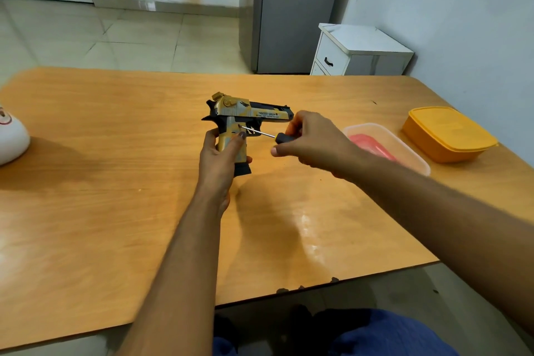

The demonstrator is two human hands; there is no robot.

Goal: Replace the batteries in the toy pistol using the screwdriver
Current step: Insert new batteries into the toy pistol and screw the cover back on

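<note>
Wooden table [115,182] mid-span | left hand [219,159] grips pistol [248,113] | right hand [312,142] grips screwdriver [268,136]

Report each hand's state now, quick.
Left hand: closed round the grip of the yellow-and-black plastic toy pistol.
Right hand: closed on the black handle of the thin metal-shafted screwdriver, tip at the pistol's grip.

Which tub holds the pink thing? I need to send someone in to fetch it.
On the wooden table, look at its right side, behind the right hand. The clear tub sits there, nearer the middle than the orange lidded box. It alone is see-through, with something pink inside.
</note>
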